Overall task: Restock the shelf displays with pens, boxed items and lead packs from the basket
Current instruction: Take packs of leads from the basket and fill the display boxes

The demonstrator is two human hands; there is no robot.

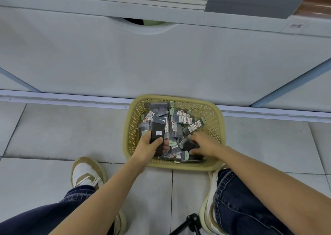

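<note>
Lead packs (180, 120) fill the yellow lattice basket (215, 127) beneath both our hands. Our left hand (149, 146) grips a black pack (158, 127) upright, thumb on its left edge and fingers curled across its front. Just right of it, our right hand (203, 142) reaches into the pile, fingers and thumb pinching a crumpled dark pack (189, 145).

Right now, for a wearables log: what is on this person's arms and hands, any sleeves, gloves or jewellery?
No sleeves show: the left forearm and right forearm are bare to the frame edge. The left hand and right hand wear no gloves, and no watch, bracelet or ring is visible.
</note>
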